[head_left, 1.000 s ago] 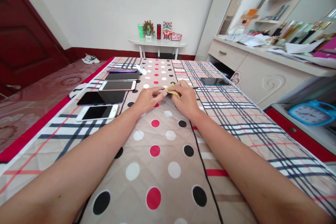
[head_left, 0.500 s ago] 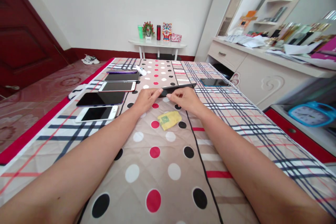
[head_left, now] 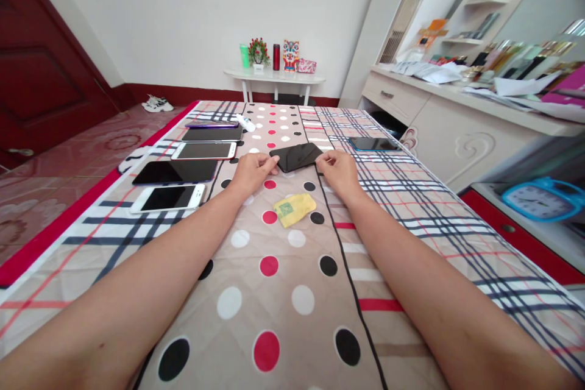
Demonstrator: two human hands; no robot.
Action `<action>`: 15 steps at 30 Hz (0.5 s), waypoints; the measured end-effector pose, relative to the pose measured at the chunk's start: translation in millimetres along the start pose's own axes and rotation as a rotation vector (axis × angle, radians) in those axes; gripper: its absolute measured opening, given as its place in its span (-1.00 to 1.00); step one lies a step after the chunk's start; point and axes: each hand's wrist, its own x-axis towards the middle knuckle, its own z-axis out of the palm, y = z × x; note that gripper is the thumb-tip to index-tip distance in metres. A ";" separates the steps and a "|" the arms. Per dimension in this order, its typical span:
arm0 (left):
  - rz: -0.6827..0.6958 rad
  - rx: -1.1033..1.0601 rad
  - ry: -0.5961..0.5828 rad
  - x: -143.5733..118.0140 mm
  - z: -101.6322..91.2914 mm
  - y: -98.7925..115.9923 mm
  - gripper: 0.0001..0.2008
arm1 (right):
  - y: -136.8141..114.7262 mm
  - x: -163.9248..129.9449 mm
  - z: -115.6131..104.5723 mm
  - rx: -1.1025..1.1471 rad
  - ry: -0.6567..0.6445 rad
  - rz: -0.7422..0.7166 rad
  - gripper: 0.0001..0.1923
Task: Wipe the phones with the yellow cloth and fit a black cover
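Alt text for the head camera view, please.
Both hands, left hand and right hand, hold a black phone by its ends above a patterned quilt. A yellow cloth lies just below it; five more phones line the left.

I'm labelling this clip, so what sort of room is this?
Probably a bedroom at home: a quilted bedspread covers the work surface, a dresser stands beside it, and a small side table holds ornaments.
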 end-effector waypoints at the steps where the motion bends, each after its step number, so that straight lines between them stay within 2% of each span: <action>1: 0.008 0.053 0.014 -0.9 -0.3 1.2 -0.53 | 1.6 0.6 0.7 -0.010 0.004 -0.016 -0.86; 6: -0.017 0.317 0.153 -2.9 -0.9 3.1 -0.68 | 9.1 2.6 5.1 -0.038 -0.030 -0.028 -0.85; 8: -0.009 0.388 0.174 -2.8 0.0 2.8 -0.70 | 10.6 2.7 6.5 -0.044 -0.050 -0.007 -0.84; 9: 0.014 0.420 0.154 -2.6 0.7 2.9 -0.62 | 10.8 2.5 7.0 -0.044 -0.060 0.004 -0.84; 12: 0.075 0.499 0.022 -2.1 3.2 4.2 -0.19 | 9.1 1.1 7.5 -0.043 -0.089 0.040 -0.85; 13: 0.090 0.521 -0.020 -1.9 4.0 4.8 -0.12 | 7.9 0.5 7.5 -0.050 -0.096 0.049 -0.85; 15: 0.105 0.536 -0.062 -1.5 5.2 6.0 -0.10 | 5.7 -0.7 7.3 -0.075 -0.100 0.053 -0.86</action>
